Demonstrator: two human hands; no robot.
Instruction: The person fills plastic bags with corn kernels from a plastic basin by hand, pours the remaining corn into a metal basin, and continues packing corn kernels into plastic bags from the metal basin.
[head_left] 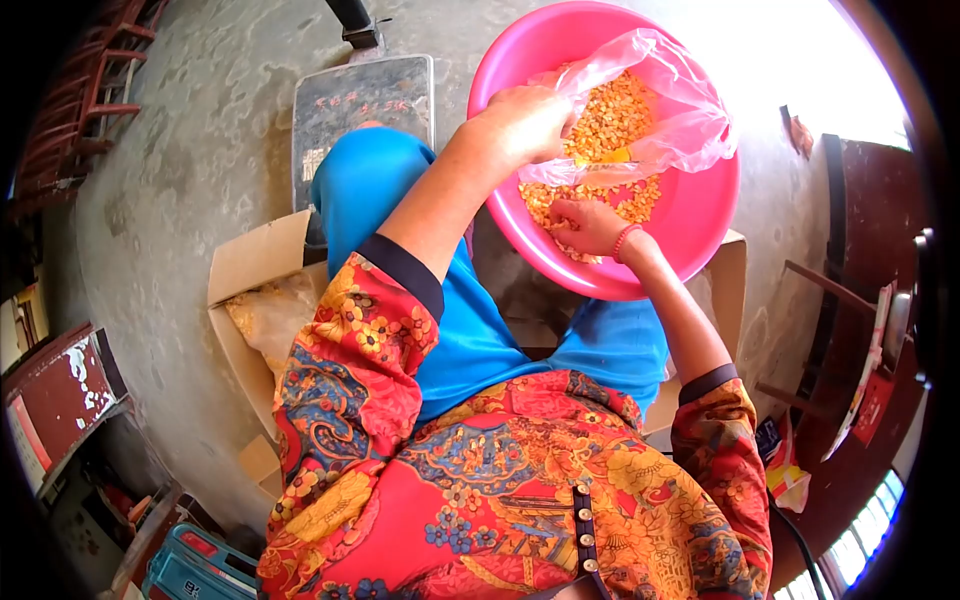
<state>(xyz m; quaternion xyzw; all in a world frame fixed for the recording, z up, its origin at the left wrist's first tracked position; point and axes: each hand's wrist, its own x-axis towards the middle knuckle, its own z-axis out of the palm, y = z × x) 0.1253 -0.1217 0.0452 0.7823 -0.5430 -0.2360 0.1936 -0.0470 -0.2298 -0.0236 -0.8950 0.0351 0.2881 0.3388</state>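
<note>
A pink plastic basin (705, 215) rests at my knees with small yellow-orange pieces (640, 198) in it that look like corn kernels. Inside it lies a clear plastic bag (690, 95), its mouth spread and more of the same kernels (608, 118) in it. My left hand (530, 122) is closed on the near left edge of this bag. Lower in the basin, my right hand (590, 228) is curled down among the loose kernels, fingers bent together; its fingertips are partly hidden. A red bracelet (626, 240) circles the right wrist.
A platform scale (363, 95) stands on the concrete floor (210, 150) beyond my left knee. An open cardboard box (245, 350) with a plastic bag inside is below my legs. Wooden furniture (870, 210) lines the right side, and a teal case (195, 565) sits at lower left.
</note>
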